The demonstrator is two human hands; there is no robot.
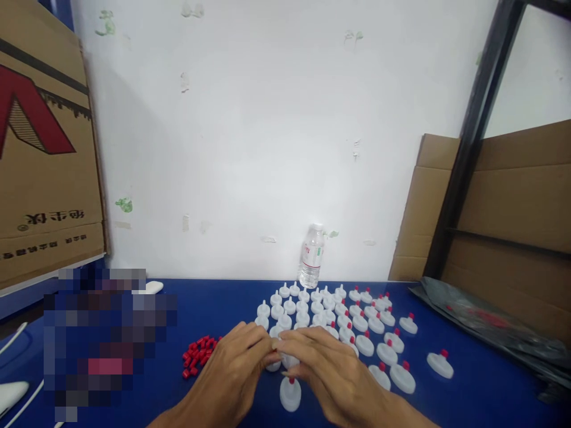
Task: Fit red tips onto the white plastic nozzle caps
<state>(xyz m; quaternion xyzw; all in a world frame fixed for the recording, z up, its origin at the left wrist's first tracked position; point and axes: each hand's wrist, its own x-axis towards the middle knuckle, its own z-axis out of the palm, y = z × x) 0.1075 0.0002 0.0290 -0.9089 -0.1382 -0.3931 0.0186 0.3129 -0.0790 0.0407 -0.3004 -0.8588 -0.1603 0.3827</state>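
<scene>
My left hand and right hand are pinched tight together on one white cap dead centre; red plugs lie just left, nearer the left hand

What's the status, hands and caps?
Left hand and right hand fingertips meet over a white cap, grip unclear. Red plugs piled left. Plugged caps rowed right, clear of hands.

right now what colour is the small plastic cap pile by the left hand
Red caps, head view.
</scene>
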